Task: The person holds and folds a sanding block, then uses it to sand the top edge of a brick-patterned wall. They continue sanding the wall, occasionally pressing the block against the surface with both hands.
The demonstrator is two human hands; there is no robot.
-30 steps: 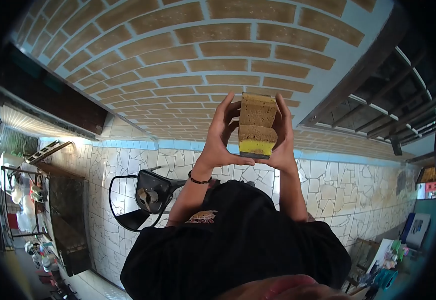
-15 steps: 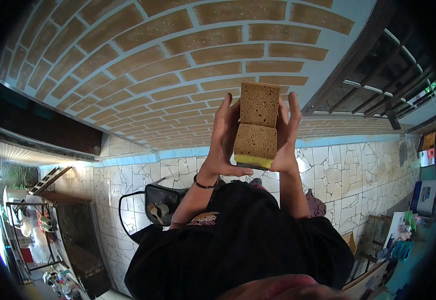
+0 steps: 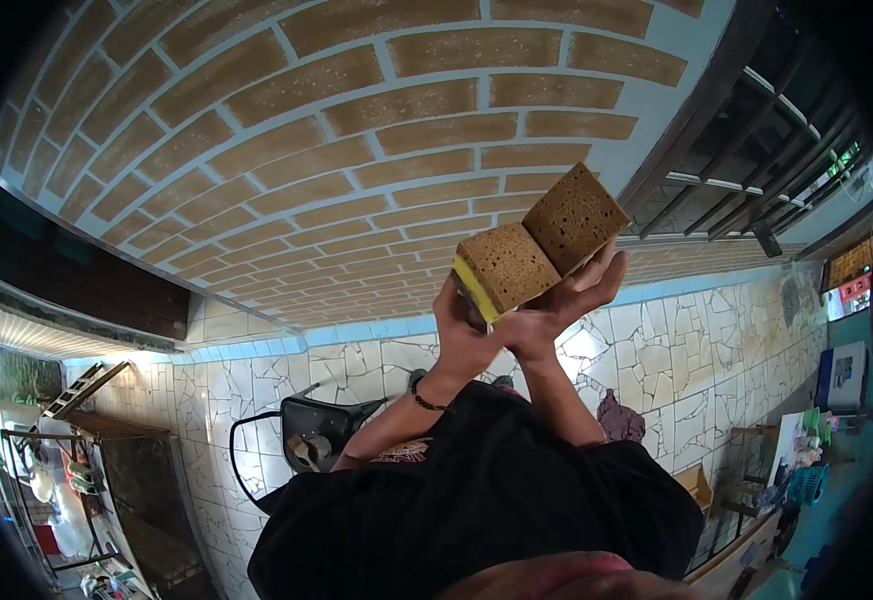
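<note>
Tilted rightward since the earlier frame, the brown-and-yellow porous spongelike block [image 3: 531, 252] fills the grip of left hand [image 3: 462, 335] and right hand [image 3: 560, 308], best steadied by even pressure.

- I hold a brown, pore-pitted sponge [image 3: 541, 243], its two faces meeting at a crease.
- It slants, one end toward two o'clock; a yellow layer [image 3: 478, 291] edges the eight-o'clock end.

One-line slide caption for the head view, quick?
Left hand and right hand hold brown, porous blocks before a brick-patterned wall.
</note>
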